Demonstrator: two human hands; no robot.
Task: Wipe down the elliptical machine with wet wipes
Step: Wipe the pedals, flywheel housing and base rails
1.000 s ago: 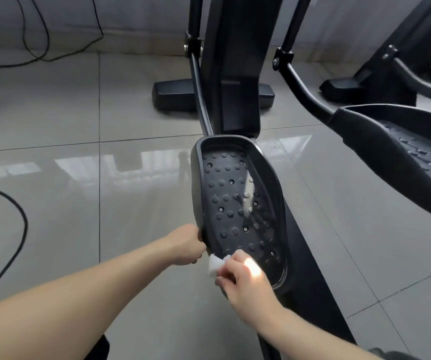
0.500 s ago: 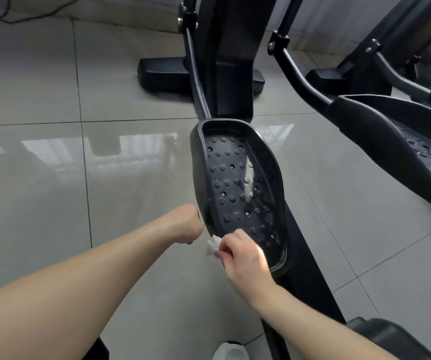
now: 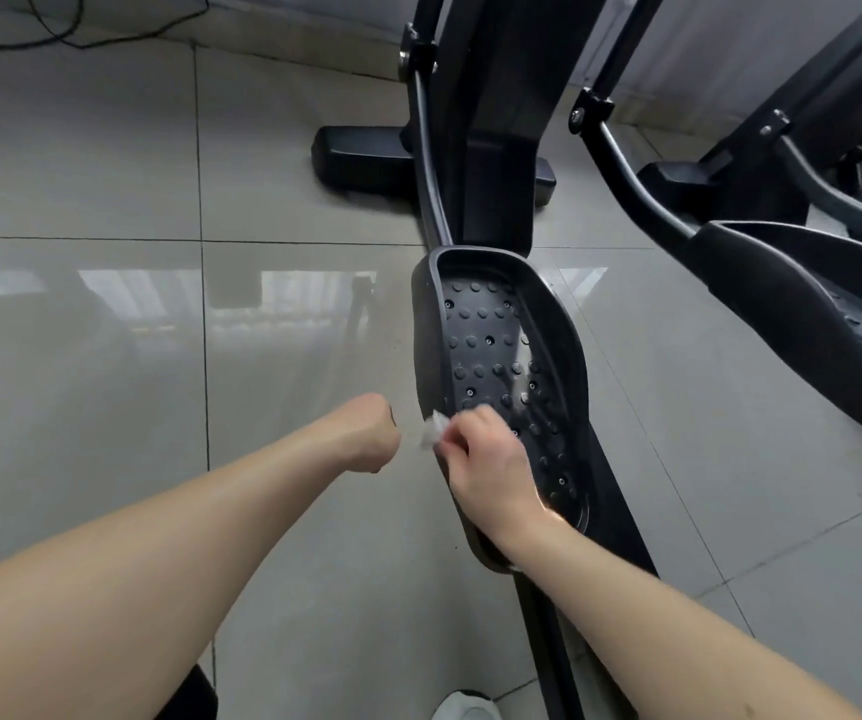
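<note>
Pedal-wiping step: we pinch the wet wipe [image 3: 431, 434] in our right hand [image 3: 488, 462] against the near left rim of the studded pedal [image 3: 491, 350]. Our left hand [image 3: 373, 433] hangs just beside it, fingers hidden. Next, we judge, comes a firm stroke along the rim.

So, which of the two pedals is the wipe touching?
The middle pedal, just below the upright post. The right hand holds the white wipe at its left rim; the other pedal, at the picture's right edge, has no hand near it.
</note>
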